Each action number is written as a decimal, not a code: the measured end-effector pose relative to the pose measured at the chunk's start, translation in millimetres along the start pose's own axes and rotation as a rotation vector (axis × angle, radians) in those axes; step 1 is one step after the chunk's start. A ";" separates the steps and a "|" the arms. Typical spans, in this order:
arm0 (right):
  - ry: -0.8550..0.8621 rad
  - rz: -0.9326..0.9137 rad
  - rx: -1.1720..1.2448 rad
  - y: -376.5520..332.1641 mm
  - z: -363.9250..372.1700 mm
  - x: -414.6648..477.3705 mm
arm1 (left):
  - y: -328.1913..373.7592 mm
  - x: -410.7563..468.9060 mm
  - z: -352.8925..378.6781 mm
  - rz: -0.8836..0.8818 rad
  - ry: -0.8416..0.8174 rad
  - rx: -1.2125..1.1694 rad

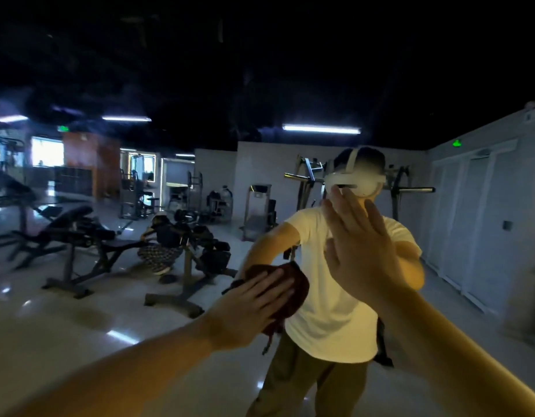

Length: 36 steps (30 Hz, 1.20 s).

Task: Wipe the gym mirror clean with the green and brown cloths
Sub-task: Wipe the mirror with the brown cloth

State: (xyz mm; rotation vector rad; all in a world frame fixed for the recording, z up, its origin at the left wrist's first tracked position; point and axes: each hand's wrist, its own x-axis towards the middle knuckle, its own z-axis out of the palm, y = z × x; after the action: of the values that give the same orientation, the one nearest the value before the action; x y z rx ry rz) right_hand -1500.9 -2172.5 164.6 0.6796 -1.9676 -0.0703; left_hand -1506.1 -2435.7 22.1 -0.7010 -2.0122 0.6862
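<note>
Dim gym room, doubled in the mirror [79,296]: weight benches [79,233] at left, strip lights [320,128] on a black ceiling, pale wall panels at right. Stands close to the glass, reflected at right in a white T-shirt [329,311] and a white headset [353,182]. Presses the brown cloth [293,284] flat against the mirror with the left hand [251,305], low and near the middle, fingers straight and slightly apart, cloth bunched past the fingertips. Holds the right hand [359,251] flat at the glass, higher and further right, fingers straight and nearly together, thumb out.
</note>
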 end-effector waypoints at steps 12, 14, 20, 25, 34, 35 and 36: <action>0.047 0.083 0.014 -11.0 1.5 6.2 | -137.6 133.9 -83.3 -0.967 0.487 -0.287; 0.097 0.108 0.055 -13.0 -6.7 19.5 | -98.4 129.6 -69.8 -0.894 0.452 -0.305; 0.156 0.111 -0.016 -0.9 -6.2 65.2 | -82.2 40.7 -28.9 -0.017 0.050 0.036; 0.185 0.097 -0.112 1.5 8.7 67.3 | -217.6 88.4 -87.3 -0.407 0.208 0.194; 0.162 0.044 -0.200 26.8 -16.0 72.1 | -137.8 163.4 -81.2 -0.579 0.445 -0.211; 0.151 0.045 -0.250 30.5 -18.1 73.6 | -121.8 148.8 -70.3 -0.486 0.392 -0.175; 0.140 0.053 -0.278 32.3 -18.1 73.0 | -111.5 133.1 -63.1 -0.391 0.321 -0.115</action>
State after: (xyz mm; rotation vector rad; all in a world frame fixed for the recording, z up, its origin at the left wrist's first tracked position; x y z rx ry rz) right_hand -1523.8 -2176.8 243.1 0.4387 -1.7962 -0.2521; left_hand -1537.0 -2407.1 202.0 -0.4299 -1.8243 0.2131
